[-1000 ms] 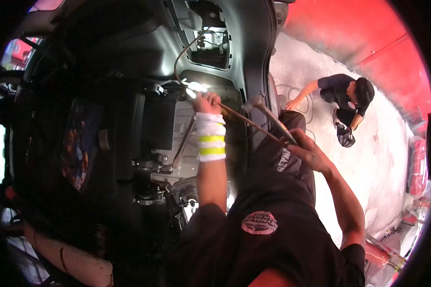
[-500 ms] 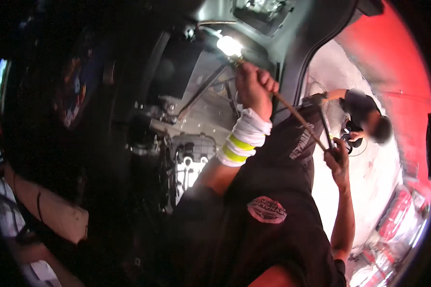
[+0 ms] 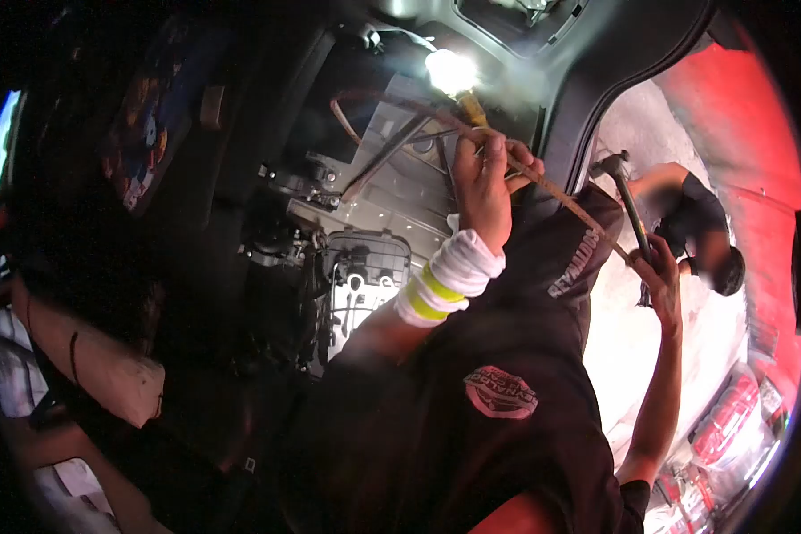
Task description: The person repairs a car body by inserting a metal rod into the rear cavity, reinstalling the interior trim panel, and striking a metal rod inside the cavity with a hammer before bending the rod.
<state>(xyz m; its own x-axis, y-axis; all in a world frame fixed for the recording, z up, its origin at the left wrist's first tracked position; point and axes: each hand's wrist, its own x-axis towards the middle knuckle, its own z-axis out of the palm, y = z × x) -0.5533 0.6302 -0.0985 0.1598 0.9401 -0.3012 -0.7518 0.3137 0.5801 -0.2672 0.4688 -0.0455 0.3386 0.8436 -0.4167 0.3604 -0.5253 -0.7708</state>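
My left hand (image 3: 489, 182), with a white and yellow band at its wrist, has its fingers closed round a long thin brown rod (image 3: 565, 200). Beyond that hand the rod bends back in a loop inside the vehicle. A lit work lamp (image 3: 451, 71) with a yellow handle shines just above the fingers; whether they touch the handle I cannot tell. My right hand (image 3: 661, 278) grips a hammer (image 3: 634, 209) by its handle, head up. The rod's near end meets the fingers of my right hand; whether they also hold it is unclear.
Metal brackets (image 3: 316, 182) and a dark plastic panel (image 3: 374, 254) lie left of my left arm. A dark trim edge (image 3: 596, 93) borders the opening. Outside, a person in dark clothes (image 3: 694, 214) bends near a pale floor. A red wrapped bundle (image 3: 728, 423) lies lower right.
The view has shifted. The rod's bent far end now shows beyond my left hand, whose grip looks more open. The hammer has come up with its head clearly visible. The other person has shifted.
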